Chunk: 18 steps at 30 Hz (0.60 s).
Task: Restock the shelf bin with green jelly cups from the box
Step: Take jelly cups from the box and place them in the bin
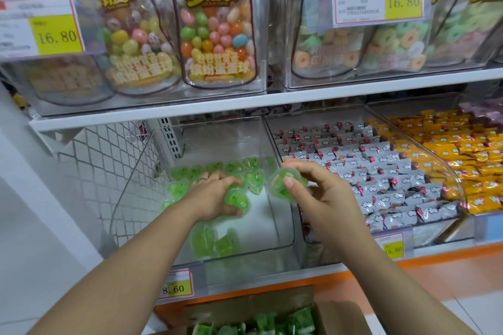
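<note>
A clear plastic shelf bin (pixel 283 226) on the lower shelf holds several green heart-shaped jelly cups (pixel 255 179) along its back and left side. My left hand (pixel 215 196) reaches into the bin and grips a green jelly cup (pixel 239 201) just above the bin floor. My right hand (pixel 318 193) pinches another green jelly cup (pixel 277 185) over the bin's right wall. Below the shelf, an open cardboard box (pixel 337 315) holds more green jelly cups (pixel 261 323).
A neighbouring clear bin (pixel 424 149) to the right is full of white wrapped candies (pixel 381 171), with orange packs (pixel 462 149) beyond. Bags of sweets (pixel 217 30) hang on the shelf above. A white wire mesh panel (pixel 109 171) closes the left side. Price tags (pixel 177 285) line the shelf edge.
</note>
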Available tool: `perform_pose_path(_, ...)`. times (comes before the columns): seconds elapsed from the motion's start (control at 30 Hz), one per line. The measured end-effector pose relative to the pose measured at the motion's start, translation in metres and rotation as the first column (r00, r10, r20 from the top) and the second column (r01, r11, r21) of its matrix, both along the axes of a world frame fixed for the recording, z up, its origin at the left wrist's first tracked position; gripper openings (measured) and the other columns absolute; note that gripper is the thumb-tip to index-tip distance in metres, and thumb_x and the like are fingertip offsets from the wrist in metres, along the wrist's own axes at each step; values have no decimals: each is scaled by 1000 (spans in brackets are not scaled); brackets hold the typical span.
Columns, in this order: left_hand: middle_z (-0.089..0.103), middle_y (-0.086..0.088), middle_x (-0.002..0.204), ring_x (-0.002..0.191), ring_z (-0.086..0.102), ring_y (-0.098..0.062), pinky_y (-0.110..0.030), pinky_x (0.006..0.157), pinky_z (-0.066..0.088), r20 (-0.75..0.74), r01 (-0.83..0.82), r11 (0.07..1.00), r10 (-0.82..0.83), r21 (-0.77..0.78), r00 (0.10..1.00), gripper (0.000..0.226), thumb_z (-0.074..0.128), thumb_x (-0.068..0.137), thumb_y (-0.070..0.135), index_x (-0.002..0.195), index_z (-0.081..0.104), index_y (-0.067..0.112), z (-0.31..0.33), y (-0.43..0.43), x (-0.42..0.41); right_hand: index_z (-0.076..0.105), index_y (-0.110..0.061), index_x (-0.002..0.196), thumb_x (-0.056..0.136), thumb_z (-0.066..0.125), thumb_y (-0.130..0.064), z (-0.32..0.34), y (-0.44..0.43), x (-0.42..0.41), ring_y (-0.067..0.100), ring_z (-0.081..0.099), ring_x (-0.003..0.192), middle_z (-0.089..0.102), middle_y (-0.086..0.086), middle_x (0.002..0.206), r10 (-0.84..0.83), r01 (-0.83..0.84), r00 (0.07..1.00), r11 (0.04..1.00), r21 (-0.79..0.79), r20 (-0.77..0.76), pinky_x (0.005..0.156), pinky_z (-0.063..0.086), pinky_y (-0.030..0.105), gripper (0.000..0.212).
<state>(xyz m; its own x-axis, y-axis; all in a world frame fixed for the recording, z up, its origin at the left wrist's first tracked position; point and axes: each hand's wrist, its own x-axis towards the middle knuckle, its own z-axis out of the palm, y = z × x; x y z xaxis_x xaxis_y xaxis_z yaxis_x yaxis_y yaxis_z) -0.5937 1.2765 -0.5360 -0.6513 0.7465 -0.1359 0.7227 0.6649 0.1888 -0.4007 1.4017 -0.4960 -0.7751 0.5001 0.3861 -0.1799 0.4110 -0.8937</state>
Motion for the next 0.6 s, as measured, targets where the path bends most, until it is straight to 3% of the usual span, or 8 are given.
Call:
perform_pose_path(0.07, 39, -2, 142, 129, 35, -26, -40, 108, 31, -11, 3, 999, -2, 54, 1000, 73, 69, 75, 54, 139, 36, 41, 12, -1, 6, 64, -44, 90, 88, 61, -18, 2, 1, 1, 0, 61, 96, 64, -25, 105, -2, 1, 1000, 1000, -22, -28, 80, 54, 29, 26)
perform_pose_path(0.13, 49, 1, 133, 123, 45, -18, -38, 105, 37, 65, -4, 952, -17, 306, 998, 59, 68, 80, 44, 134, 45, 37, 30, -1, 19, 63, -44, 90, 86, 62, -16, 3, 2, 2, -1, 60, 97, 65, -18, 104, -25, 24, 999, 999, -30, -48, 79, 53, 23, 28)
perform_pose_path(0.2, 61, 5, 112, 99, 58, -7, -30, 96, 46, 271, -86, 805, -96, 588, 958, 32, 66, 86, 28, 116, 57, 33, 50, -1, 41, 64, -38, 89, 85, 65, -14, 5, 1, 3, 1, 63, 89, 66, -8, 102, -44, 38, 997, 996, -83, -66, 73, 53, 19, 25)
perform_pose_path(0.23, 62, 5, 104, 90, 60, -6, -27, 89, 48, 368, -136, 744, -157, 654, 917, 24, 64, 87, 22, 108, 59, 32, 59, -2, 54, 64, -33, 89, 84, 65, -12, 6, 0, 3, 3, 65, 84, 67, -2, 98, -42, 30, 996, 990, -139, -82, 70, 52, 18, 22)
perform_pose_path(0.3, 62, 7, 99, 82, 63, -5, -21, 81, 50, 468, -173, 704, -249, 688, 848, 20, 63, 87, 19, 103, 60, 31, 71, -3, 78, 63, -24, 89, 83, 66, -9, 8, -4, 5, 8, 69, 79, 71, 3, 87, -10, -18, 993, 971, -239, -114, 66, 53, 18, 16)
perform_pose_path(0.4, 61, 12, 98, 73, 62, 2, -14, 71, 50, 493, -170, 678, -317, 716, 810, 20, 64, 86, 15, 102, 60, 26, 76, -5, 98, 62, -15, 89, 81, 67, -5, 12, -11, 6, 12, 70, 78, 73, 2, 83, 35, -80, 985, 960, -268, -169, 66, 54, 19, 13)
perform_pose_path(0.5, 60, 10, 90, 64, 59, 2, -15, 65, 50, 545, -266, 624, -308, 734, 780, 19, 64, 85, 7, 95, 57, 22, 79, -8, 103, 64, -19, 85, 79, 68, -6, 14, -14, 5, 6, 69, 81, 73, -10, 84, 38, -85, 981, 966, -245, -190, 69, 52, 16, 15)
perform_pose_path(0.6, 65, 5, 94, 74, 64, -4, -23, 67, 54, 614, -338, 598, -345, 727, 710, 24, 61, 86, 5, 103, 54, 20, 81, -16, 103, 66, -25, 95, 82, 65, -4, 16, -17, 5, 1, 66, 93, 71, -13, 96, 114, -135, 984, 978, -160, -136, 79, 51, 16, 25)
